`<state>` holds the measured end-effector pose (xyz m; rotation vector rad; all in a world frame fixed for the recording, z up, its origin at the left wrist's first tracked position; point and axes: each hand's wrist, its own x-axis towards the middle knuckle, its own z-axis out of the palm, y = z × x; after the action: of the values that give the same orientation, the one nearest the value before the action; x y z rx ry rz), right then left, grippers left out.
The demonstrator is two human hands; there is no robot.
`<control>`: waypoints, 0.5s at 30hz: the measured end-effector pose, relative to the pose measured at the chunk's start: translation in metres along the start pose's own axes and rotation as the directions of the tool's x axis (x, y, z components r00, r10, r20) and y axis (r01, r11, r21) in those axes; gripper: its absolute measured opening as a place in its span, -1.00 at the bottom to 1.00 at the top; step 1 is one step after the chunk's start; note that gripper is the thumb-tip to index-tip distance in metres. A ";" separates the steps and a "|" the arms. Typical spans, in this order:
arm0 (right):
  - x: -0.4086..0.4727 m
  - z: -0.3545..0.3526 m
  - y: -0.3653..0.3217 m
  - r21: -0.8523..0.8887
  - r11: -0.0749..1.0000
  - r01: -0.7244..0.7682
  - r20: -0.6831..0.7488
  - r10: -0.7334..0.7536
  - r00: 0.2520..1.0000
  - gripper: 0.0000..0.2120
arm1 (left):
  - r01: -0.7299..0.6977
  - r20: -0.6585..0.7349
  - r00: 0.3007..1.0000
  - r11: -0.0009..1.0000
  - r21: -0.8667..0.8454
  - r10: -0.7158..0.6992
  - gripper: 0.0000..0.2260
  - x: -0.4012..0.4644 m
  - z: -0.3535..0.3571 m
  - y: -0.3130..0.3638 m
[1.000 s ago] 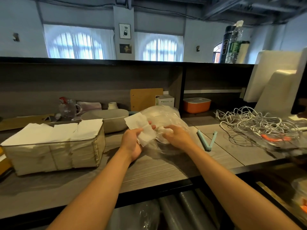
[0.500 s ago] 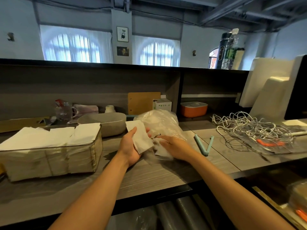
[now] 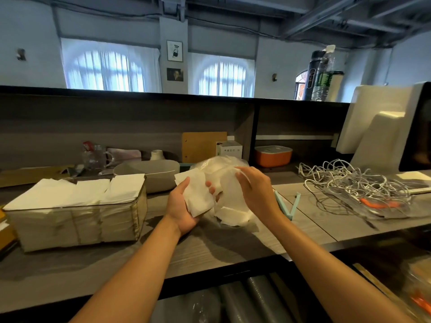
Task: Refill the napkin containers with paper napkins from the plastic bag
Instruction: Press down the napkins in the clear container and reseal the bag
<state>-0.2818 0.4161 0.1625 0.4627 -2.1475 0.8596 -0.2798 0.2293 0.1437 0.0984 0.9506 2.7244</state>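
The step in hand looks like gathering napkins: the left hand (image 3: pixel 184 206) clasps a small stack of paper napkins (image 3: pixel 198 198) while the right hand (image 3: pixel 253 190), fingers curled, pulls at the plastic bag (image 3: pixel 224 166). Next, carry them left to the nearly full napkin container (image 3: pixel 77 220) on the grey wood-grain counter (image 3: pixel 210 248); 2 arched windows (image 3: pixel 105 68) light the room.
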 end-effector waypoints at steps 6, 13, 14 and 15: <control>0.033 0.002 -0.032 0.481 0.859 -0.176 -0.009 0.205 0.979 -0.77 | 0.009 -0.038 0.999 0.993 0.116 -0.005 -0.49 0.000 0.010 -0.002; 0.038 0.036 -0.040 0.470 0.778 -0.418 0.242 0.342 0.908 -0.81 | 0.083 0.089 0.992 0.992 0.092 -0.091 -0.35 0.003 0.000 -0.003; 0.032 0.042 -0.036 0.419 0.810 -0.410 0.238 0.338 0.911 -0.80 | 0.097 0.093 0.990 0.990 0.106 -0.107 -0.38 0.005 -0.001 -0.003; 0.026 0.048 -0.031 0.401 0.819 -0.411 0.230 0.344 0.910 -0.79 | 0.109 0.102 0.987 0.984 0.144 -0.124 -0.42 0.006 -0.002 -0.004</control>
<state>-0.3057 0.3591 0.1722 0.3268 -2.2109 1.6085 -0.2854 0.2325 0.1395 0.2102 1.0761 2.5170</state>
